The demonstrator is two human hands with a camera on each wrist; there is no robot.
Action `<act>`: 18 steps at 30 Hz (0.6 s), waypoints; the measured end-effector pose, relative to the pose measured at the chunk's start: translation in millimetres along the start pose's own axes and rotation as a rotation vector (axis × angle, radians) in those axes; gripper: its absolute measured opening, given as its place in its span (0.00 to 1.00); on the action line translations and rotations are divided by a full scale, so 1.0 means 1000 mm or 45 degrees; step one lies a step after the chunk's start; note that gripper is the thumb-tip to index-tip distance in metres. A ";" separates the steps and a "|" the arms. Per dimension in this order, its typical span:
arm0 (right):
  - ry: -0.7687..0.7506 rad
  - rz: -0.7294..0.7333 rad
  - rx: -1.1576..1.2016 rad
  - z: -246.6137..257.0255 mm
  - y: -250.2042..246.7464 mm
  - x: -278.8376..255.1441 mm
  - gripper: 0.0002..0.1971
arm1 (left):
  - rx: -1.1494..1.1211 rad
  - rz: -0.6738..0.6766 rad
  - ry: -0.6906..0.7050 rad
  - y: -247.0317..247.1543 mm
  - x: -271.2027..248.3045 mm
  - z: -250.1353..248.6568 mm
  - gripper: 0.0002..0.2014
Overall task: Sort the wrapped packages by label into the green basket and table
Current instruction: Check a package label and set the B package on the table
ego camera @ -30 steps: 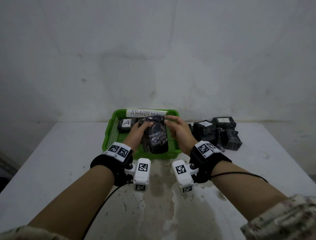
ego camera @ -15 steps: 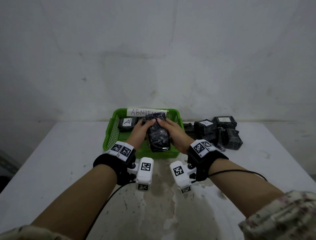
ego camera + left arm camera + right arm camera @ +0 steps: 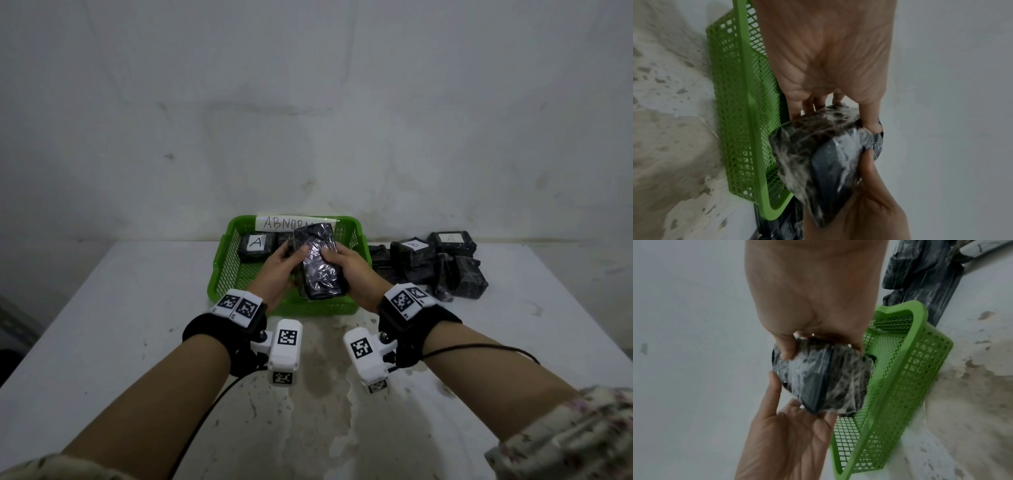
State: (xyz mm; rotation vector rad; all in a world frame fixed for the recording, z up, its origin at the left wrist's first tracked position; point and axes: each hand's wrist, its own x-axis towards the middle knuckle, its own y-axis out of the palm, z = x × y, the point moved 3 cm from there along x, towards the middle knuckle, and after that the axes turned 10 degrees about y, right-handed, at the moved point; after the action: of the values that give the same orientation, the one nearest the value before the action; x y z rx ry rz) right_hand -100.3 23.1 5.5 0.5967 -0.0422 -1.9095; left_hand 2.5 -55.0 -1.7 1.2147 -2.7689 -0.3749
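Basket (image 3: 219,274) on table (image 3: 102,325), labelled package (image 3: 256,247) inside, package pile (image 3: 442,267) right of basket

Held package (image 3: 320,262) hides end of basket's paper sign (image 3: 286,222), only "ABNORM" readable. No label visible on its shown faces. Left hand's fingers (image 3: 813,104) mostly tucked behind pkg. Pile package (image 3: 412,251) label too small to read. Wrist views blurred.
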 end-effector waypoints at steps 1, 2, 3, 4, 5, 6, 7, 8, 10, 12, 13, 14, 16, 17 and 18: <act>0.000 -0.007 0.012 0.000 0.000 0.000 0.18 | -0.012 0.019 -0.012 0.001 -0.001 0.000 0.11; -0.001 -0.013 0.016 0.001 0.001 0.000 0.18 | -0.023 0.026 -0.019 0.001 -0.003 0.000 0.12; -0.001 -0.022 0.011 0.000 0.002 0.000 0.18 | -0.028 0.017 -0.014 0.001 -0.003 0.001 0.14; 0.001 -0.030 -0.001 0.000 0.003 0.000 0.19 | -0.032 -0.007 -0.003 0.001 -0.002 0.001 0.16; 0.001 -0.033 -0.017 -0.001 0.005 -0.001 0.20 | -0.034 -0.036 0.008 0.000 -0.001 0.001 0.18; -0.004 -0.023 -0.036 -0.002 0.006 0.000 0.20 | -0.041 -0.067 0.016 -0.001 -0.001 0.001 0.19; -0.006 -0.005 -0.050 -0.003 0.006 0.000 0.21 | -0.044 -0.089 0.021 -0.002 -0.001 0.000 0.19; -0.002 0.010 -0.057 -0.003 0.006 -0.001 0.21 | -0.052 -0.095 0.018 -0.003 -0.001 0.001 0.19; 0.010 0.019 -0.037 -0.004 0.005 -0.002 0.19 | -0.074 -0.064 -0.016 -0.004 -0.002 0.003 0.20; 0.007 0.005 -0.012 -0.004 0.003 -0.003 0.16 | -0.097 -0.022 -0.049 -0.003 -0.005 0.004 0.21; 0.001 0.001 -0.006 -0.005 0.002 -0.002 0.15 | -0.094 -0.008 -0.057 -0.002 -0.005 0.005 0.23; -0.004 0.003 -0.004 -0.005 0.002 -0.002 0.15 | -0.094 -0.007 -0.056 -0.002 -0.005 0.006 0.24; 0.000 0.007 -0.008 -0.005 0.004 -0.001 0.16 | -0.089 -0.037 -0.031 -0.002 -0.003 0.006 0.24; 0.000 0.016 -0.022 -0.005 0.005 -0.002 0.17 | -0.087 -0.053 -0.023 -0.002 -0.002 0.005 0.23; -0.005 0.036 -0.041 -0.004 0.005 -0.002 0.18 | -0.095 -0.065 -0.023 -0.003 -0.001 0.006 0.22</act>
State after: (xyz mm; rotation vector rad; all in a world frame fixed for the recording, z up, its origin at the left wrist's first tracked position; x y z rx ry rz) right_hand -93.5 23.7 4.5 0.5680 -0.0226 -1.8809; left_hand 3.9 -55.1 -8.2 1.2729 -2.7168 -0.4914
